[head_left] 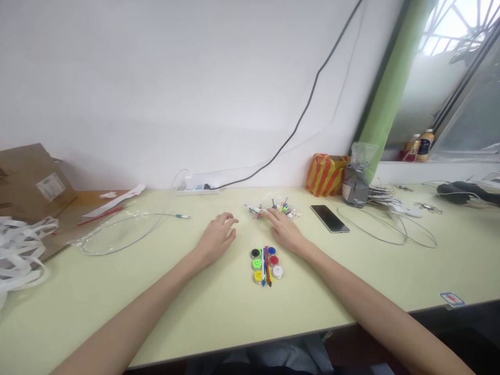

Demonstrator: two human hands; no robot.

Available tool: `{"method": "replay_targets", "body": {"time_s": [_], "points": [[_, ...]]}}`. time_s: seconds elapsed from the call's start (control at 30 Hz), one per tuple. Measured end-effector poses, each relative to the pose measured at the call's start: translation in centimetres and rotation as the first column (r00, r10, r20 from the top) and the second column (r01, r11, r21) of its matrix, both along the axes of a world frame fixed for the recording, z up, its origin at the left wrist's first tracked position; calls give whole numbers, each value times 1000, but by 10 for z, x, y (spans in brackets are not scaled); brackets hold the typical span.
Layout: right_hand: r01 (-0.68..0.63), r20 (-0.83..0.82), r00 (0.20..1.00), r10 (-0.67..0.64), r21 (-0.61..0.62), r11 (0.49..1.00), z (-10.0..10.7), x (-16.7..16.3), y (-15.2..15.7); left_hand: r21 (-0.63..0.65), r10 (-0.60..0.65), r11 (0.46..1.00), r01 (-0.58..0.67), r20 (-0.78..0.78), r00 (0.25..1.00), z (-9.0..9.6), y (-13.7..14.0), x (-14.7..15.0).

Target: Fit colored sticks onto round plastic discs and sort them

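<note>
My left hand [217, 237] hovers at or rests on the table, its fingers loosely apart with nothing in them. My right hand [287, 232] reaches over the near edge of a pile of small mixed plastic parts [289, 210], its fingers stretched out. A thin whitish stick [253, 209] lies by its fingertips; contact with it is unclear. Nearer to me, small round pieces stand in two columns: black [255, 253], green [257, 264] and yellow [258, 276] at left, blue [271, 251], red [274, 260] and white [277, 271] at right. Several coloured arrow-tipped sticks [266, 268] lie between the columns.
A phone [330, 218] lies right of the pile, near a striped bag [326, 174] and a grey package [355, 185]. Along the wall sits a power strip [197, 190]. A looped cable [117, 250], cardboard box [35, 179] and white strips [19, 255] occupy the left.
</note>
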State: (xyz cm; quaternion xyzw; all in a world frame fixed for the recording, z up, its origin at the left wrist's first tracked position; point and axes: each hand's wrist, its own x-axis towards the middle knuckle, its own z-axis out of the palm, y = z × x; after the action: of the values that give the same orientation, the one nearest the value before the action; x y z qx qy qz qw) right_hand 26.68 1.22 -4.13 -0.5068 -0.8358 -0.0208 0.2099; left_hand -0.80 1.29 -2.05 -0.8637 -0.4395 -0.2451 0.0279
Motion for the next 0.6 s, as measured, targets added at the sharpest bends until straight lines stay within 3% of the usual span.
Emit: {"method": "replay_targets", "body": {"time_s": [0.07, 0.2, 0.37, 0.6], "points": [[-9, 42, 999, 8, 37, 999, -4, -6, 10, -112, 74, 990, -84, -90, 993, -7, 10, -9], [-30, 176, 984, 27, 12, 999, 2, -19, 39, -341, 148, 914, -221, -227, 963, -18, 16, -21], [-19, 222, 974, 38, -91, 996, 13, -33, 56, -337, 170, 903, -267, -289, 942, -18, 13, -18], [-47, 106, 993, 48, -7, 999, 3, -23, 27, -312, 249, 888, -337, -291, 924, -18, 15, -20]]}}
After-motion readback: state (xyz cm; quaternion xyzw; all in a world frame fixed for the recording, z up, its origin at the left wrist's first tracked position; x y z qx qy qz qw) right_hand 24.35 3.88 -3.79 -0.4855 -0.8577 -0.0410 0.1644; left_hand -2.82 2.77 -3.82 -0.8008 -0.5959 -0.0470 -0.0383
